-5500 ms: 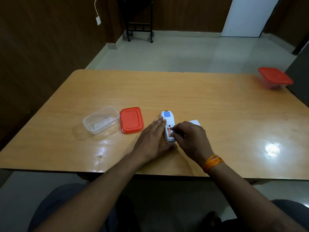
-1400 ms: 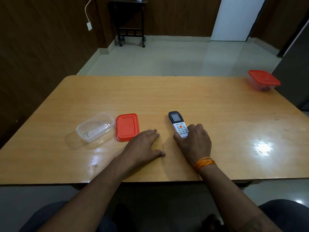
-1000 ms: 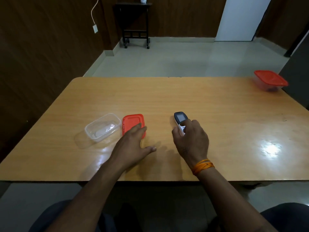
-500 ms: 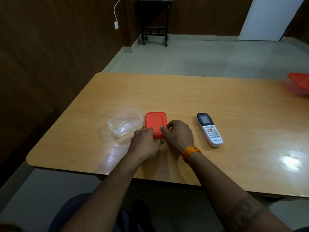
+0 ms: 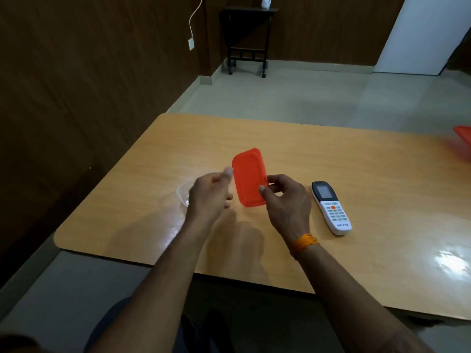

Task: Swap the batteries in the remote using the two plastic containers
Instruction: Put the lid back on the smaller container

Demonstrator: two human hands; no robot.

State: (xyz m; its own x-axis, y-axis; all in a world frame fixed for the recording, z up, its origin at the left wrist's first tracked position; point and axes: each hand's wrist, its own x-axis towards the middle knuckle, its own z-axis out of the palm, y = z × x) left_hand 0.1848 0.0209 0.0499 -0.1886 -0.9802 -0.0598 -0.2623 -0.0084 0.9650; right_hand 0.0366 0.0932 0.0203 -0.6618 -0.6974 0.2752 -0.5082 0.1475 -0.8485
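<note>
On the worktop [image 5: 356, 161] there is 1 remote [image 5: 331, 208] and 1 clear container [image 5: 183, 197], partly hidden. 1 loose red lid [image 5: 248, 178] is in view, plus the red edge of 1 more container [image 5: 463, 135]. 2 hands show, the left hand [image 5: 209, 197] and the right hand [image 5: 286, 202].
</note>
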